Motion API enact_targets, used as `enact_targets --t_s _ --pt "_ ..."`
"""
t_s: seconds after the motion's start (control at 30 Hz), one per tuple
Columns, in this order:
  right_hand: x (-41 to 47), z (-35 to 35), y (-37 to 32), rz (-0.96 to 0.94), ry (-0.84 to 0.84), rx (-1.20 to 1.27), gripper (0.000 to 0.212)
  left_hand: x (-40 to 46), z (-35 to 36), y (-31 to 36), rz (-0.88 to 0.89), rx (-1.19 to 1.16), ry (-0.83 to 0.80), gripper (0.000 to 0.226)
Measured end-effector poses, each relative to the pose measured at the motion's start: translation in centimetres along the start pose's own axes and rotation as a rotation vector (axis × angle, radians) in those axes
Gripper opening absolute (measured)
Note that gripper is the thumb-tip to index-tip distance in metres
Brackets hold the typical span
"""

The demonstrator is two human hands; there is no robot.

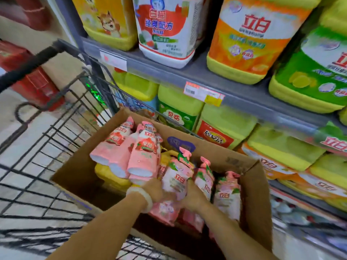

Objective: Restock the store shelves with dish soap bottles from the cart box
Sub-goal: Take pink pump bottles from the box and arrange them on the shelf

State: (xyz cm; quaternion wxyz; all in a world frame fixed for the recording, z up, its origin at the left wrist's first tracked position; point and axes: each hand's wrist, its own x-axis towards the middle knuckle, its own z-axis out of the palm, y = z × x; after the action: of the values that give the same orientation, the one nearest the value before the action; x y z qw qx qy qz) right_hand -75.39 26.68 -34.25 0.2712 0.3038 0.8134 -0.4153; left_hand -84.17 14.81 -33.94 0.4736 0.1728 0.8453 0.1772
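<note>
Reaching into the cardboard box (249,184) in the wire cart (56,132), both hands close on one pink dish soap bottle (177,177) — the left hand (153,190) curls round its left side, the right hand (193,197) clasps it from the right, so the bottle stands upright between them, pump top up. More pink bottles (142,152) lie stacked just beyond the left hand. Big yellow jugs (246,40) fill the grey shelves (234,91) — just beside the cart.
</note>
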Motion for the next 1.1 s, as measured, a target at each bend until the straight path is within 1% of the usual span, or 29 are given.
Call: enact_targets --t_s 0.07,0.1,0.13,0.23,0.3,0.33,0.37,0.43,0.47,0.53,0.57,0.6,0.67,0.73,0.77,0.83,0.9,0.97,1.03,1.1 --pt "0.7 -0.1 0.2 0.052 0.02 0.075 0.077 0.9 0.2 0.4 -0.007 -0.009 -0.023 0.049" --pt "0.8 -0.2 0.1 0.076 0.023 0.082 0.078 1.3 0.4 0.4 -0.008 -0.009 -0.027 0.047" --pt "0.9 -0.3 0.2 0.094 0.021 0.08 0.078 1.5 0.4 0.4 -0.001 -0.029 -0.033 0.049" --pt "1.4 -0.7 0.8 0.167 -0.028 0.112 0.077 2.4 0.8 -0.3 -0.028 -0.226 -0.07 0.061" --pt "1.5 -0.8 1.2 0.186 -0.071 0.159 0.07 3.2 1.2 -0.9 -0.055 -0.356 -0.104 0.074" --pt "1.4 -0.7 1.4 0.19 -0.078 0.189 0.067 3.5 1.5 -1.1 -0.063 -0.406 -0.125 0.077" --pt "1.1 -0.7 1.6 0.188 -0.073 0.234 0.067 3.3 1.4 -0.9 -0.07 -0.435 -0.143 0.071" --pt "0.7 -0.5 2.0 0.165 -0.041 0.333 0.077 2.9 1.2 -0.6 -0.08 -0.481 -0.15 0.047" --pt "0.4 -0.4 2.2 0.143 -0.025 0.381 0.083 2.7 1.1 -0.5 -0.069 -0.506 -0.15 0.041" --pt "0.0 -0.2 2.8 0.097 0.013 0.477 0.101 1.9 0.9 -0.1 -0.011 -0.571 -0.156 0.04" --pt "-0.6 -0.4 2.6 0.073 0.023 0.544 0.103 1.3 0.8 0.2 0.02 -0.599 -0.166 0.039" --pt "-1.5 -0.8 2.4 0.051 0.029 0.614 0.1 0.7 0.5 0.5 0.036 -0.631 -0.175 0.037" --pt "-3.2 -1.5 2.4 -0.01 -0.009 0.716 0.091 -0.5 -0.1 1.3 0.078 -0.668 -0.225 0.037" --pt "-4.6 -2.4 2.7 -0.063 -0.043 0.769 0.079 -1.7 -0.8 2.6 0.161 -0.629 -0.253 0.054" --pt "-5.3 -2.9 3.0 -0.079 -0.032 0.785 0.078 -2.4 -0.9 3.3 0.209 -0.596 -0.265 0.062" --pt "-7.1 -3.9 3.8 -0.111 0.041 0.807 0.085 -4.0 -0.9 5.1 0.277 -0.547 -0.275 0.067" --pt "-9.6 -5.1 4.8 -0.177 0.117 0.826 0.096 -6.1 -0.5 7.5 0.332 -0.532 -0.262 0.059" --pt "-12.5 -6.6 6.1 -0.265 0.21 0.827 0.094 -8.4 0.2 10.1 0.401 -0.487 -0.218 0.055" --pt "-16.3 -8.5 7.5 -0.345 0.304 0.795 0.099 -11.0 1.5 13.2 0.49 -0.451 -0.149 0.055" --pt "-20.3 -10.6 9.8 -0.414 0.392 0.76 0.097 -14.3 3.5 16.8 0.604 -0.423 -0.109 0.047"
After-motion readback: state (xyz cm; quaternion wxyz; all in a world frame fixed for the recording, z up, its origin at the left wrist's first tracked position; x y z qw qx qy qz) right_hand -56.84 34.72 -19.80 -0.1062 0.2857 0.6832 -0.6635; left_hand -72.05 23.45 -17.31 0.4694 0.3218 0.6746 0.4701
